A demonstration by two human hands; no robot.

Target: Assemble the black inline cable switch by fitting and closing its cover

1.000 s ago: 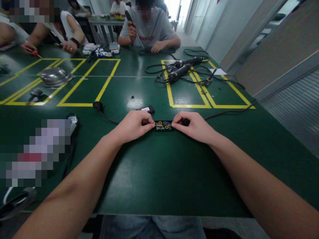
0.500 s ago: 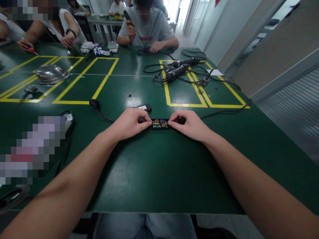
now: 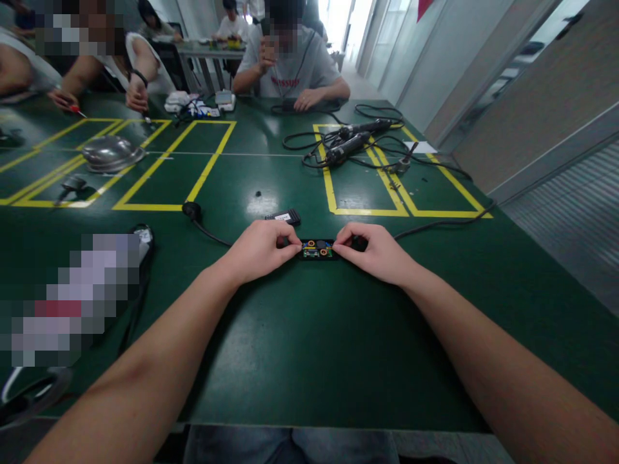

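A small black casing with an exposed circuit board (image 3: 318, 249) lies on the green table between my hands, with copper-coloured rings on it. My left hand (image 3: 264, 250) pinches at its left end, thumb and forefinger together. At the right end, my right hand (image 3: 374, 251) is pinched in the same way; what exactly the fingertips grip is too small to make out. Just behind my left hand is a black casing cover (image 3: 285, 216) with a white label. A black cable with a plug (image 3: 192, 211) runs to the left side, and another cable (image 3: 445, 224) leads off right.
Black handheld tools (image 3: 345, 148) with tangled cables lie at back right. A metal bowl-like part (image 3: 110, 153) sits at back left, near a small dark part (image 3: 73, 185). A blurred-out object (image 3: 82, 283) lies left. People work across the table (image 3: 271, 361).
The whole view has shifted slightly, so things appear a little lower and further right. Both hands stay at the casing's ends. Across the table, a person's raised hand and tool have changed pose.
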